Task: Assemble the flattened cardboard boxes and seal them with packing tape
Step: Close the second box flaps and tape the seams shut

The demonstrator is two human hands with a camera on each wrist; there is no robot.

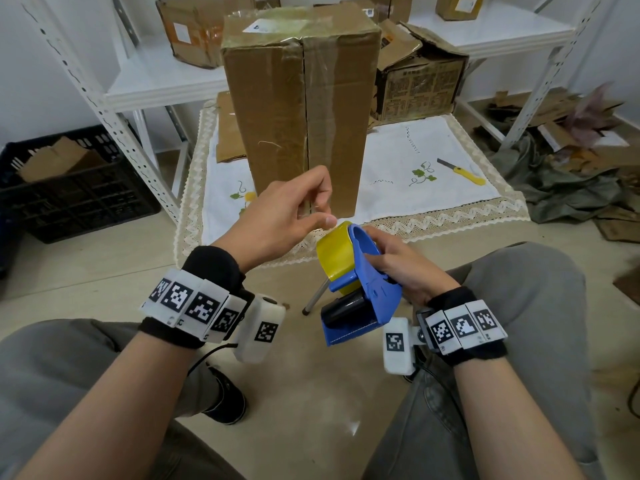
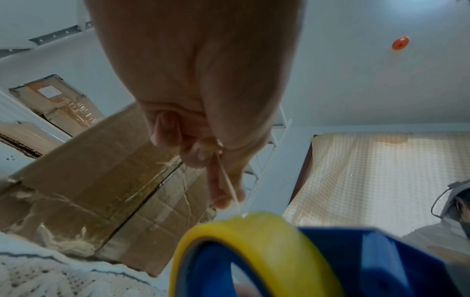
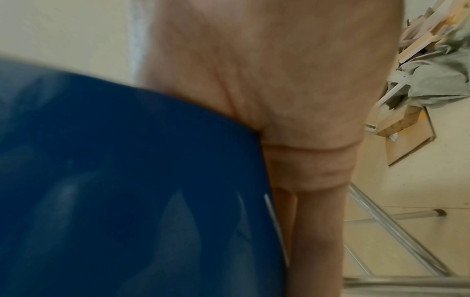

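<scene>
A tall brown cardboard box (image 1: 298, 109) stands upright on a white embroidered cloth (image 1: 433, 174), with clear tape along its centre seam. My right hand (image 1: 398, 265) grips a blue tape dispenser (image 1: 367, 289) that carries a yellow tape roll (image 1: 334, 254). The dispenser (image 3: 127, 191) fills the right wrist view. My left hand (image 1: 294, 209) sits just above the roll and pinches the clear free end of the tape (image 2: 229, 180) between thumb and fingers. The strip runs from my left hand (image 2: 198, 100) down to the roll (image 2: 254, 241). The box (image 2: 101, 170) stands behind.
A yellow utility knife (image 1: 462, 171) lies on the cloth to the right. White metal shelves (image 1: 166, 88) hold more boxes behind. A black crate (image 1: 76, 188) stands at left. Cardboard scraps and grey cloth (image 1: 571, 188) are piled at right. My knees flank a stool leg (image 1: 317, 296).
</scene>
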